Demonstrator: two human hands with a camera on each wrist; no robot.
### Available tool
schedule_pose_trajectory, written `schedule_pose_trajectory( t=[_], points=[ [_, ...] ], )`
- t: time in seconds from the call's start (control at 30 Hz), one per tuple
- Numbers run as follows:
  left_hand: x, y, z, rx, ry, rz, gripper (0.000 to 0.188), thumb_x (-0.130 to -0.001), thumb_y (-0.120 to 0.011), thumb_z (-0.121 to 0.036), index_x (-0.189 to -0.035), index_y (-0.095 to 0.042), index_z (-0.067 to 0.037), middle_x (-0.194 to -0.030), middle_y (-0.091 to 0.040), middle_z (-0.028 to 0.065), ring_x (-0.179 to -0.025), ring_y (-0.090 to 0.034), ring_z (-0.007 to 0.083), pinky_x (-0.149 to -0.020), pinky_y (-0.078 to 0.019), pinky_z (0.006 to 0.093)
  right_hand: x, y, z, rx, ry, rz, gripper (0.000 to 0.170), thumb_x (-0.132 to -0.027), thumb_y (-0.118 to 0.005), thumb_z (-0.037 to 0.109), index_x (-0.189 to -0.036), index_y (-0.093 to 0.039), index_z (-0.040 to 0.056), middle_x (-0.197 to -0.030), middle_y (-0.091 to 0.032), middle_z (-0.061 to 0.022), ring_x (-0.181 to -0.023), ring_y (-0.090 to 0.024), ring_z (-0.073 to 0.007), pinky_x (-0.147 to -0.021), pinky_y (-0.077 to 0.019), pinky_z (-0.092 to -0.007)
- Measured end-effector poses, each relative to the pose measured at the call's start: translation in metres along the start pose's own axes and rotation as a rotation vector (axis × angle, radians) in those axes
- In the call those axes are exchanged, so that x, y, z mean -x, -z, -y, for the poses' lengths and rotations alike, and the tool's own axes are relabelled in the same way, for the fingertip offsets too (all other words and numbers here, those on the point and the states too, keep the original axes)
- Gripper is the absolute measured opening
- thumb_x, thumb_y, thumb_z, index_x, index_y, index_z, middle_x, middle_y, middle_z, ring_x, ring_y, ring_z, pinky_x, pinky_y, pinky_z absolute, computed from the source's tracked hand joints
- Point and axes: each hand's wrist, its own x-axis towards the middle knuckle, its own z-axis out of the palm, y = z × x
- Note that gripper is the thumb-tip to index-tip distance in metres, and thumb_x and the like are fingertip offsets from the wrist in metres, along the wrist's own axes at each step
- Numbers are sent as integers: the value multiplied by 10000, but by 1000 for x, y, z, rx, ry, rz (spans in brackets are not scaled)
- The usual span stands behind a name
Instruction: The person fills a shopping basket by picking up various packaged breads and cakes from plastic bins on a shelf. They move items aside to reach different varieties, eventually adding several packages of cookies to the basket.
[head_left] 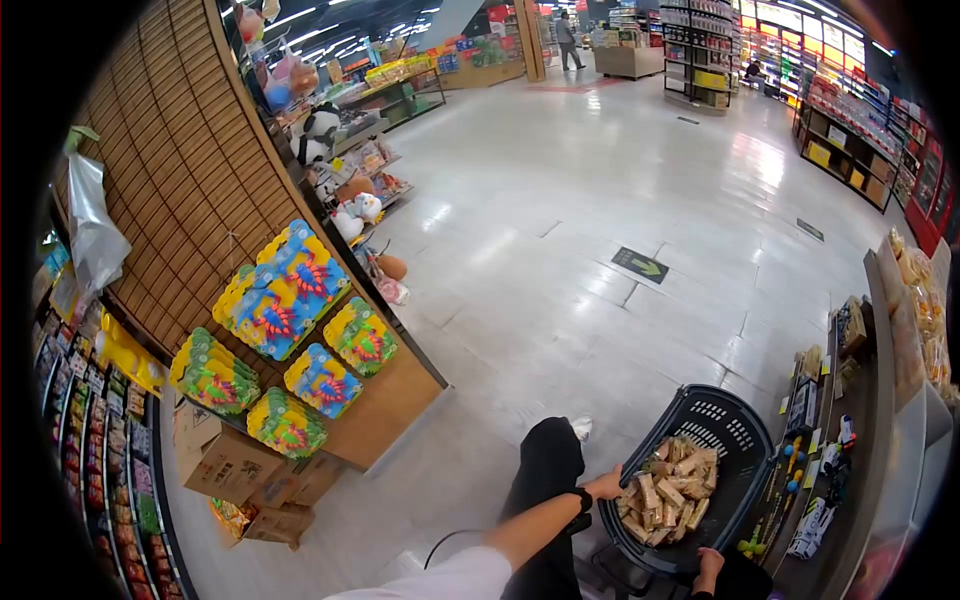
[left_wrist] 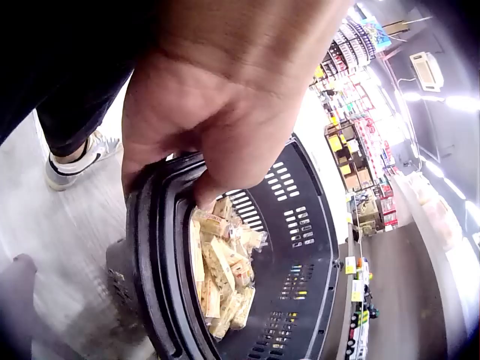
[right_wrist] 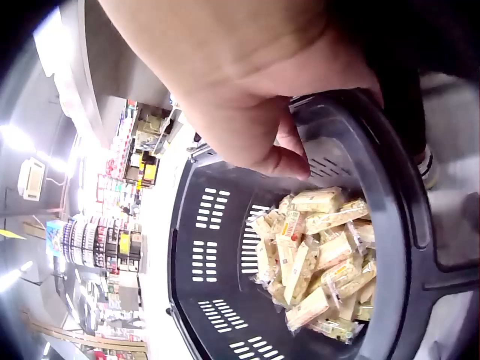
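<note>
A dark plastic basket (head_left: 735, 425) stands low at the person's right side, with a heap of wrapped pale bars (head_left: 668, 495) inside. The left hand (head_left: 606, 485) grips its left rim; in the left wrist view that hand (left_wrist: 217, 112) has its thumb over the inner side of the rim (left_wrist: 154, 247). On the near rim lies the right hand (head_left: 709, 565); the right wrist view shows this hand (right_wrist: 262, 112) curled round the rim (right_wrist: 394, 225), thumb inside above the bars (right_wrist: 322, 255).
A shelf with toys (head_left: 815, 520) runs close along the basket's right. To the left stand a slatted panel (head_left: 190, 130) with colourful packs and cardboard boxes (head_left: 235, 465). Pale tiled floor (head_left: 520, 260) stretches ahead, with a distant person (head_left: 567, 42) and display racks.
</note>
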Motion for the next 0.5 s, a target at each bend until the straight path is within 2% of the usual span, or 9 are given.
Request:
schedule_pose_trajectory(
  t=[0.03,0.17,0.4,0.47,0.5],
  points=[
    [7,7,-19,26,98,49,868,-889,-572,-132,-1490,29,48,-766,-618,244,-588,-555,312,-491,-384,394,2,-3,3,8,1,6,174,-786,-531,-12,-690,-675,3,-597,-563,-69,-565,-537,-186,-567,-425,-326],
    [-2,-2,-5,46,54,34,895,-883,-606,-162,-1489,18,48,-675,-579,209,-529,-506,299,-465,-352,398,2,0,6,55,-11,1,148,-788,-561,20,-670,-646,-6,-623,-572,-78,-572,-539,-200,-580,-437,-341],
    [14,5,-27,33,77,7,792,-902,-579,-169,-1473,-75,49,-699,-585,207,-547,-524,310,-481,-365,410,-27,-9,-17,241,99,-97,82,-723,-615,43,-725,-692,16,-653,-579,-85,-611,-545,-234,-630,-469,-395],
    [23,8,-38,50,76,-57,715,-910,-576,-188,-1444,-164,49,-749,-598,222,-567,-541,315,-492,-381,427,-26,-6,-13,242,78,-73,86,-718,-620,52,-726,-695,11,-660,-593,-84,-622,-554,-226,-623,-465,-391],
    [27,14,-47,61,85,-53,715,-910,-576,-188,-1444,-164,49,-749,-598,222,-567,-541,315,-492,-381,427,-24,-6,-11,232,63,-49,93,-713,-624,61,-727,-698,5,-666,-608,-83,-633,-562,-217,-616,-460,-387]
  ],
)
